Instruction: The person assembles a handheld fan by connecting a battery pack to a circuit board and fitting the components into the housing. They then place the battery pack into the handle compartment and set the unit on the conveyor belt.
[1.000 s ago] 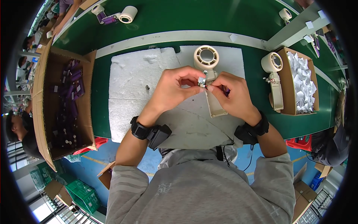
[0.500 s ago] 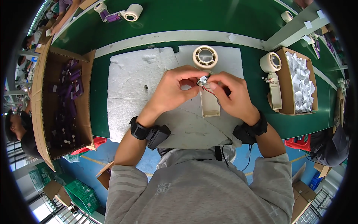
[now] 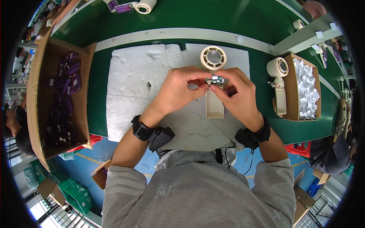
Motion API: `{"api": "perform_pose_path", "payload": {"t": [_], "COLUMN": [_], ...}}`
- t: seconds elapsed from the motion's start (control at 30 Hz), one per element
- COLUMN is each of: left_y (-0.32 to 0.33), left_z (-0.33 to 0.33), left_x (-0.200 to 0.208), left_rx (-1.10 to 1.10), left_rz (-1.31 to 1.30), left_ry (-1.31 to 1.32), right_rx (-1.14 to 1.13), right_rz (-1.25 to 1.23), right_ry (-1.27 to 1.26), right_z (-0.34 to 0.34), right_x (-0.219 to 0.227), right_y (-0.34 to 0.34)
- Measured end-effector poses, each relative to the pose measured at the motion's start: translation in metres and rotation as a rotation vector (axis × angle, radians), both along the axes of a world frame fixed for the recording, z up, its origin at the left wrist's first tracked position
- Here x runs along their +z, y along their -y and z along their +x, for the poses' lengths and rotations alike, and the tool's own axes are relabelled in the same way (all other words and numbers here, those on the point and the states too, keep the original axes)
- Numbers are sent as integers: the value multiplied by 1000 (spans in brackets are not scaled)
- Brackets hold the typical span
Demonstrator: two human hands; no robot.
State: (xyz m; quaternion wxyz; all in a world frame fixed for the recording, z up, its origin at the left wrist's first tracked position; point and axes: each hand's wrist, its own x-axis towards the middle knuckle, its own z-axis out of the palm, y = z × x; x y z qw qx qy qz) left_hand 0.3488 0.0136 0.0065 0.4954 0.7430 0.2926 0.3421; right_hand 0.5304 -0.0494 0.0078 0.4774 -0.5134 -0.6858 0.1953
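Between my two hands is a small circuit board [image 3: 217, 79], held level above a cream handheld-fan body. My left hand [image 3: 178, 91] is closed, pinching the board's left end between thumb and fingertips. My right hand [image 3: 240, 95] is closed at its right end, with the thumb low near a short bit of red wire. Below and beyond lies the fan body, its round slotted head [image 3: 213, 57] past my fingers and its open handle shell [image 3: 215, 106] pointing toward me. My fingers hide the middle of the fan body.
A white foam sheet [image 3: 131, 83] covers the green table. On the left stands a cardboard box [image 3: 89, 72] of purple-wrapped parts. At right, another fan body [image 3: 279, 91] lies beside a carton of folded white papers [image 3: 306, 91]. Beyond the pale rail [image 3: 152, 36], more fan parts [image 3: 145, 6] lie.
The circuit board has turned from a tilted position to a level one. My right thumb has shifted in beneath it, and less red wire shows. My view has shifted slightly.
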Motion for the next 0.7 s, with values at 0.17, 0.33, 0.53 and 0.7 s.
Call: {"api": "perform_pose_path", "payload": {"t": [0.17, 0.33, 0.53, 0.7], "left_y": [0, 1, 2, 3], "left_z": [0, 2, 1, 1], "left_x": [-4, -4, -1, 1], "left_rx": [23, 54, 36, 28], "left_rz": [78, 94, 218, 241], "left_ry": [14, 17, -73, -77], "right_rx": [-29, -67, -98, -97], "right_rz": [6, 29, 49, 68], "right_ry": [67, 94, 136, 146], "right_z": [3, 1, -1, 0], "right_x": [3, 2, 3, 2], "right_y": [1, -1, -1, 0]}}
